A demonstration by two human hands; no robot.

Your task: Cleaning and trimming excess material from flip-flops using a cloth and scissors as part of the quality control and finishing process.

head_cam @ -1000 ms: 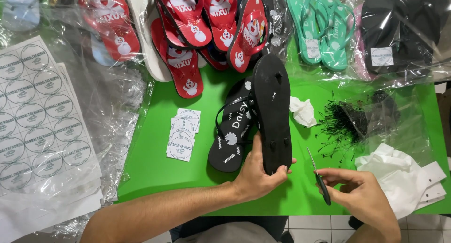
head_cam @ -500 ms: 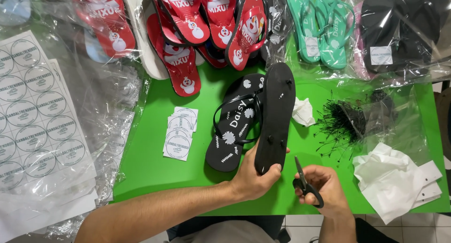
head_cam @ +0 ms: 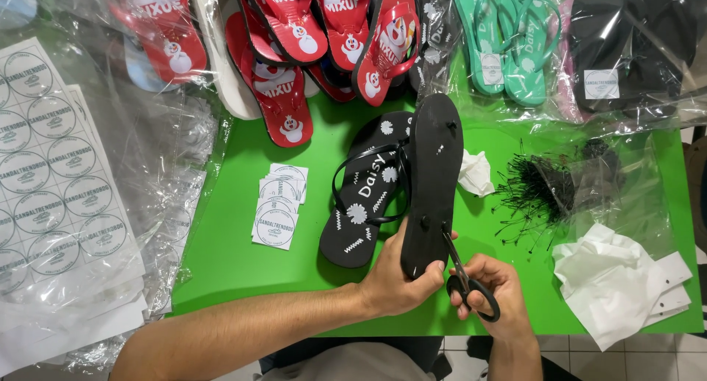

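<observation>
My left hand (head_cam: 394, 281) grips the heel end of a black flip-flop (head_cam: 433, 176) turned sole up over the green table (head_cam: 228, 256). My right hand (head_cam: 490, 289) holds small black scissors (head_cam: 462, 278), whose tips touch the sole near a strap plug by the heel. A second black flip-flop (head_cam: 361, 204), with white flower print and its strap up, lies just to the left, partly under the first.
Red, mint-green and black flip-flops (head_cam: 294, 27) in clear bags line the far edge. Round-label cards (head_cam: 278, 204) lie left of the pair, sticker sheets (head_cam: 44, 182) on plastic far left. A pile of black plastic tag pins (head_cam: 541, 189) and white papers (head_cam: 618, 285) lie right.
My right hand has brought the scissors from the table edge up to the sole of the upturned flip-flop. My left hand has kept its hold on the heel.
</observation>
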